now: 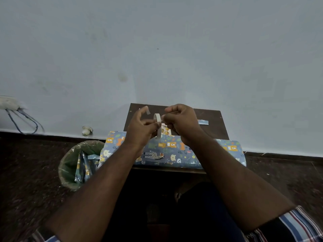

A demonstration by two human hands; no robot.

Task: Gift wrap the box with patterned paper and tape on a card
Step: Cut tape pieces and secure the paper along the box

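Note:
A box wrapped in blue paper with animal prints (173, 152) lies along the near edge of a small dark wooden table (212, 116). Above it my left hand (142, 127) holds a pale roll of tape (158, 125) upright, and a short strip of tape sticks to its raised forefinger. My right hand (180, 122) pinches at the roll's upper edge, fingers curled. A small card with orange shapes (165, 131) shows between my hands, mostly hidden.
A bin lined with a green bag (70, 165) stands on the floor at the left and holds scraps of the same paper. A small blue paper scrap (203, 122) lies on the table at the right. Cables hang at the far left wall.

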